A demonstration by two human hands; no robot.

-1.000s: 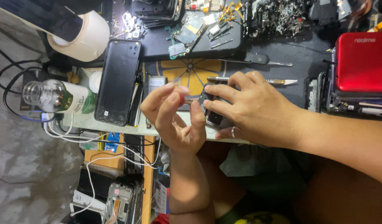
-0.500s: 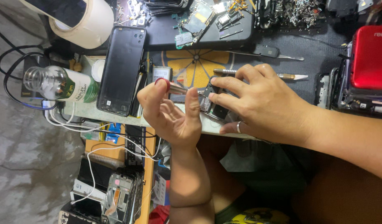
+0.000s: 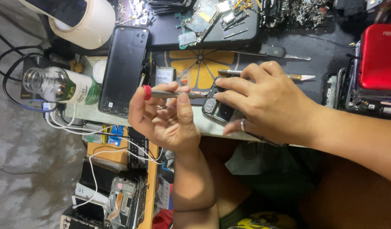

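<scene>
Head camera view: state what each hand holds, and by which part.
One hand pinches the slim grey red-capped screwdriver along its handle. The ringed hand presses the small dark opened phone from above, fingertips at its upper edge.

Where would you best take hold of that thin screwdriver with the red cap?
Probably on the bare metal shaft just behind the red cap of the screwdriver, where one hand already pinches it. It lies level, tip against the opened phone steadied by the other hand, so come from the cap end, clear of the tip.
</scene>
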